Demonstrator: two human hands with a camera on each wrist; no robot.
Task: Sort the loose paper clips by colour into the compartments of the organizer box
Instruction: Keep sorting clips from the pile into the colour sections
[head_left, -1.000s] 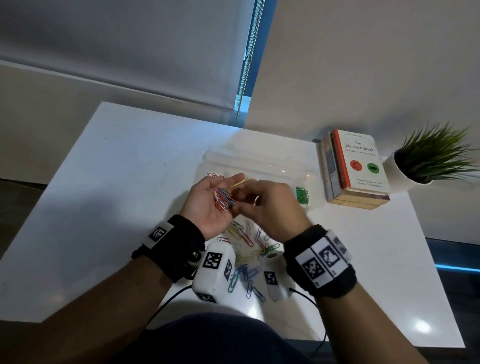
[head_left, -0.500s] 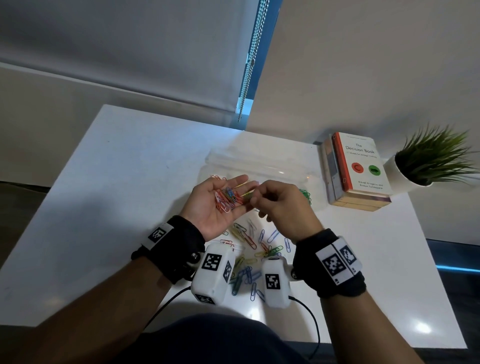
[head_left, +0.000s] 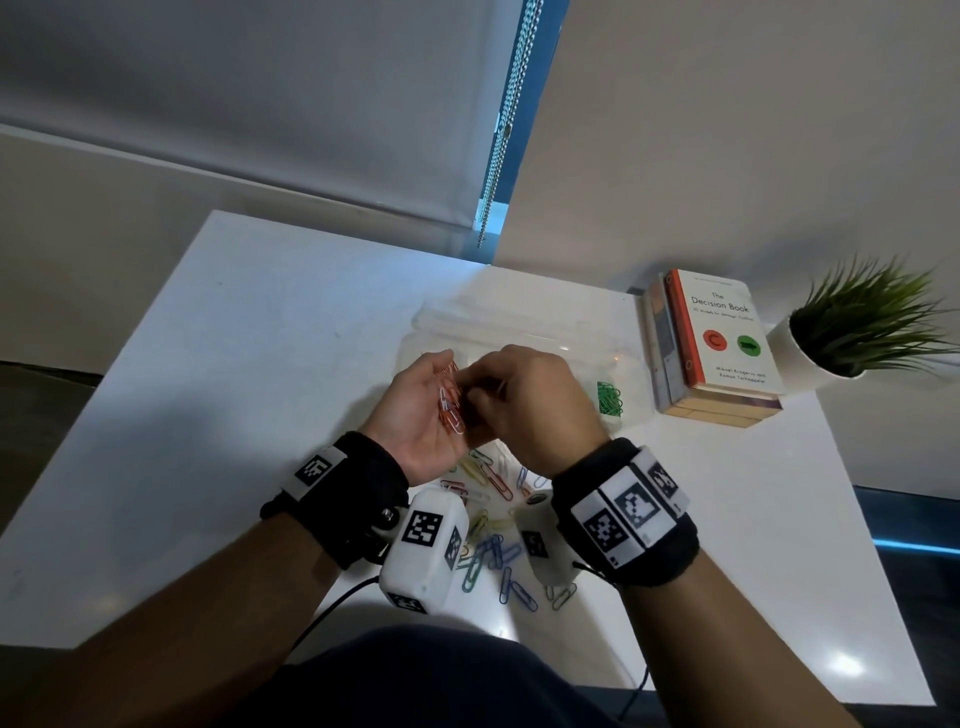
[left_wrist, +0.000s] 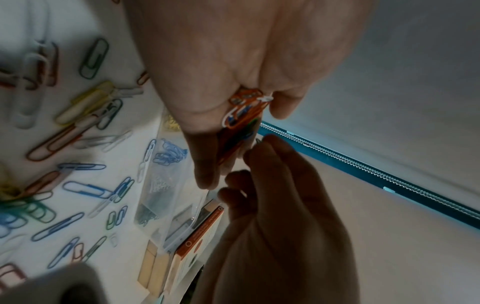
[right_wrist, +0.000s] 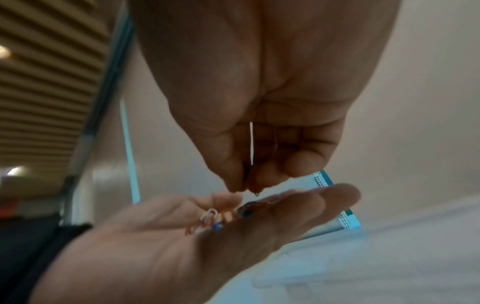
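My left hand (head_left: 423, 415) is raised over the table, cupped round a bunch of mostly orange and white paper clips (head_left: 451, 404). The same bunch (left_wrist: 244, 115) sits between its thumb and fingers in the left wrist view. My right hand (head_left: 524, 400) is pressed against it from the right. Its thumb and forefinger (right_wrist: 240, 183) are pinched together over the left palm (right_wrist: 182, 236), and a thin clip tip (right_wrist: 256, 193) pokes out between them. The clear organizer box (head_left: 524, 325) lies just behind both hands. It holds green clips (head_left: 608, 397) at its right end and blue clips (left_wrist: 168, 154) in another compartment.
Several loose clips (head_left: 496, 551) in mixed colours lie on the white table (head_left: 234, 364) under my wrists. A stack of books (head_left: 717, 348) and a potted plant (head_left: 857, 327) stand to the right of the box. The table's near edge is close to my body.
My right hand, which had drawn slightly away with a yellow clip, has moved back left against the left palm. The left hand's fingers have curled further round the bunch.
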